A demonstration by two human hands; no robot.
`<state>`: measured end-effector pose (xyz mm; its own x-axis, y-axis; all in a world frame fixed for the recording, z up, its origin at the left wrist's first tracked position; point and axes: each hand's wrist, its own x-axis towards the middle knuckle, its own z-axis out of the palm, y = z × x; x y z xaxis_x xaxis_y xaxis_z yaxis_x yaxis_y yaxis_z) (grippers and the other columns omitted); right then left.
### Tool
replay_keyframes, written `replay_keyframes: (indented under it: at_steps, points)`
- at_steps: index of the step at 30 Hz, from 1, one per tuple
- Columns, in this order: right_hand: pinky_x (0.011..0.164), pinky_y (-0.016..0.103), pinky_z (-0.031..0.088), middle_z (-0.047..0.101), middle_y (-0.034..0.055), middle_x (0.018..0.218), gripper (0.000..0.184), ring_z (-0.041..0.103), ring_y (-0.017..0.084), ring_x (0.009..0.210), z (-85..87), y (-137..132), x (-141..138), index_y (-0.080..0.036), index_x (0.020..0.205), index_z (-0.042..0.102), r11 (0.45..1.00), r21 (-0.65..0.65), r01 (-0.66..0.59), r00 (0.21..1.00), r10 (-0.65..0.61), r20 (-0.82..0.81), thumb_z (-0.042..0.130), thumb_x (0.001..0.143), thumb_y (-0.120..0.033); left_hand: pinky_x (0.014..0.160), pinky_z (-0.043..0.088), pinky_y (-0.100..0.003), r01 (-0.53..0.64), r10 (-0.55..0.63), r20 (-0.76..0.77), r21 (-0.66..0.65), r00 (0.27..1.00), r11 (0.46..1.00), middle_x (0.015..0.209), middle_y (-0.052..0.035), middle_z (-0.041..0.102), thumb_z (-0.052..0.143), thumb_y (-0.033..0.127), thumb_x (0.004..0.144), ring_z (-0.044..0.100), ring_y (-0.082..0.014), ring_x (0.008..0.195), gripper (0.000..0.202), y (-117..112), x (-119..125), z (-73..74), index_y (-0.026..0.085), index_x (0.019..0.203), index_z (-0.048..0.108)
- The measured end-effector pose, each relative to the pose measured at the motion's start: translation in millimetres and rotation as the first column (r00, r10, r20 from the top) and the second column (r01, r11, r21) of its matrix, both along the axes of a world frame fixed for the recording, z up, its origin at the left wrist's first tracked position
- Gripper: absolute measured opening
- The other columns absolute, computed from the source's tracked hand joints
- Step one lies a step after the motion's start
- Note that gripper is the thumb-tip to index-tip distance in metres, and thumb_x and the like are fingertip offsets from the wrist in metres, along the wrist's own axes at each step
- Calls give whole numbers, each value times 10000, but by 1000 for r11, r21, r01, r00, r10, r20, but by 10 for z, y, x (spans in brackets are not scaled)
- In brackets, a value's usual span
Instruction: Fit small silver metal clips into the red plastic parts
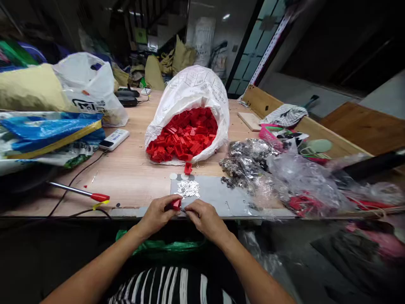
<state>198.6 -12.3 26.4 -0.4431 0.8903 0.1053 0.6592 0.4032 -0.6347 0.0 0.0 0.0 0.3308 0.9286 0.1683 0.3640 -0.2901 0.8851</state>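
**"What have I got in my hands?"**

"Your left hand (155, 215) is closed in a narrow pinch on a small red plastic piece (176, 204), at the bottom middle of the frame, just off the front edge of the wooden table (126, 177). Your right hand (207, 219) is pinched narrow too, right beside it, on a thin metal sliver (185, 210)."

**"Which way do they point?"**

"The red piece's long axis seems to lie roughly across the frame, tilted a little, with one end toward your right hand. The sliver runs from your right fingertips toward that piece, and its tip appears to touch it."

**"What can't you make out?"**

"Your fingers cover most of the red piece, so I can't tell its full shape. The sliver is too small to identify."

**"What's near me?"**

"Just ahead of your hands is a grey board (215, 195) with a heap of silver bits (188, 188) on it. Beyond that, a white sack (186, 90) lies on its side with red pieces (183, 135) spilling from its mouth, and one loose red piece (188, 168) sits just below them. To the right are crumpled foil bags (247, 158) and a see-through plastic bag (303, 177). A red-handled screwdriver (79, 191) lies at the left."
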Motion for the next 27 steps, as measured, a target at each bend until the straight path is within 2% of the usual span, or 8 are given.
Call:
replay_keyframes:
  at_steps: [5, 13, 17, 20, 23, 25, 27]
  points:
    - [769, 253, 469, 644, 37, 894, 169, 613, 160, 842, 35, -47, -3, -196, 941, 677, 999, -25, 32, 999, -31, 42, 570, 852, -100, 909, 465, -277, 12, -12, 20, -11, 1000, 1000, 1065, -13, 712, 684, 124, 738, 640, -170, 999, 405, -9, -15, 7, 210, 1130, 632]
    - [681, 263, 453, 617, 39, 890, 178, 618, 179, 782, 160, -119, -261, -205, 931, 639, 987, -2, 160, 938, -152, 311, 483, 898, -125, 905, 472, -289, -3, 3, 22, 20, 1000, 1000, 1065, -16, 711, 622, 67, 743, 645, -173, 990, 412, -33, 19, -27, 225, 1124, 633]
    - [657, 264, 442, 608, 40, 913, 160, 614, 178, 769, 153, -140, -315, -205, 944, 619, 982, 11, 190, 921, -182, 345, 472, 910, -152, 902, 466, -305, -13, 12, 33, 19, 999, 1000, 1076, -27, 700, 619, 85, 751, 639, -183, 989, 389, -29, 23, -34, 225, 1113, 628]
    - [715, 270, 446, 599, 36, 910, 135, 602, 183, 822, 132, -143, -246, -209, 951, 614, 986, -13, 167, 953, -158, 260, 497, 901, -163, 866, 469, -305, 2, -1, 73, -5, 997, 1000, 1027, -26, 692, 635, 119, 756, 636, -182, 936, 341, -48, 29, -2, 224, 1080, 626]
    - [792, 278, 439, 585, 39, 964, 188, 575, 175, 905, 136, -147, -139, -221, 1039, 588, 993, -28, 113, 992, -111, 63, 462, 915, -154, 836, 463, -291, -12, 19, 153, -46, 988, 999, 974, -21, 668, 663, 140, 746, 617, -172, 888, 291, -110, 30, 44, 216, 1024, 624]
    - [826, 279, 426, 577, 39, 1005, 197, 557, 164, 938, 164, -165, -76, -221, 1060, 563, 997, -29, 68, 994, -71, -87, 428, 930, -158, 849, 451, -284, -40, 68, 254, -113, 965, 993, 983, -17, 651, 696, 157, 728, 603, -165, 891, 322, -171, 22, 83, 219, 1033, 612]
    - [801, 267, 422, 585, 24, 962, 184, 554, 149, 887, 209, -198, -33, -219, 1059, 542, 997, -71, 26, 981, -39, -190, 412, 940, -170, 857, 445, -271, -36, 133, 392, -244, 910, 969, 987, -13, 646, 710, 186, 732, 598, -154, 895, 342, -235, 9, 139, 222, 1056, 602]
